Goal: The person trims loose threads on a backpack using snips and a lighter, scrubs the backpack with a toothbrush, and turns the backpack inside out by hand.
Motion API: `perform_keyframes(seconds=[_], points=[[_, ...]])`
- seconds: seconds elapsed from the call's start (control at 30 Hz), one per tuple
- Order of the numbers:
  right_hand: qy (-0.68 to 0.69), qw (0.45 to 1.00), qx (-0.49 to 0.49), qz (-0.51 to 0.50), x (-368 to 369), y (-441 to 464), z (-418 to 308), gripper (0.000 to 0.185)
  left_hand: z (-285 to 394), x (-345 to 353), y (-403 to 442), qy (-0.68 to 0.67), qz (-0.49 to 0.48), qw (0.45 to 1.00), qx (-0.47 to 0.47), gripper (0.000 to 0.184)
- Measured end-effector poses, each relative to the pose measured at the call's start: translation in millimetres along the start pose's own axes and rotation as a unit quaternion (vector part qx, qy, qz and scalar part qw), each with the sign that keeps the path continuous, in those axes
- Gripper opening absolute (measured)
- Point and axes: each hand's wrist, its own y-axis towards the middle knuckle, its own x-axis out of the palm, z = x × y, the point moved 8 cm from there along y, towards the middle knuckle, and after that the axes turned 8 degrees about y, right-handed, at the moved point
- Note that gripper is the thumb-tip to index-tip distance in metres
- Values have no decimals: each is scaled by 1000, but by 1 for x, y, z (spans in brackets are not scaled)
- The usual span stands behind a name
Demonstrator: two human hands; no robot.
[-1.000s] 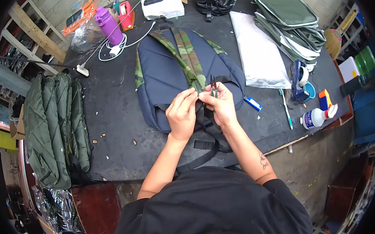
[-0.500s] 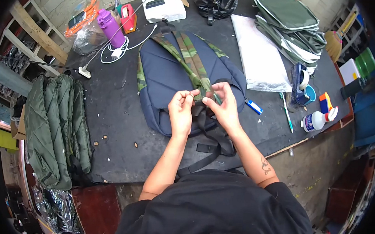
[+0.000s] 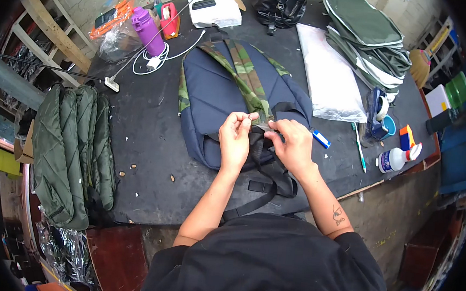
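The left hand [image 3: 235,140] has thumb and forefinger pinched together at the lower end of a camouflage strap [image 3: 244,77]; what lies between them is too small to tell. The right hand [image 3: 293,144] curls just beside that end, and I cannot tell what its fingers grip. The strap runs away from the hands, up the navy backpack [image 3: 203,89]. The backpack lies strap side up on the dark table [image 3: 146,145], its long axis leading away from the person and slanting slightly left, top loop [image 3: 217,35] at the far end. Black webbing [image 3: 259,187] trails toward the person; a blue lighter [image 3: 321,139] lies near the right hand.
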Motion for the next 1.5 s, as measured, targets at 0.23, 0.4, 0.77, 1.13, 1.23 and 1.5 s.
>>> perform_keyframes(seconds=[0.23,0.4,0.77,1.13,1.23,1.5], points=[[11,1000,7,-3,-5,2,0,18,-1,-1,-1,-10,-3,1000,0,5],[0,1000,5,-22,-2,2,-2,19,0,1,-1,-12,-5,1000,-5,5],[9,1000,10,-20,4,1,1,18,-1,1,-1,-9,0,1000,11,5],[122,941,246,196,-75,-13,104,25,53,-191,-98,396,0,893,-214,13],[135,935,318,83,-53,-29,134,36,51,-278,-175,897,67,396,-185,31],[132,968,194,-92,30,-24,65,42,104,-113,-82,521,150,829,133,31]])
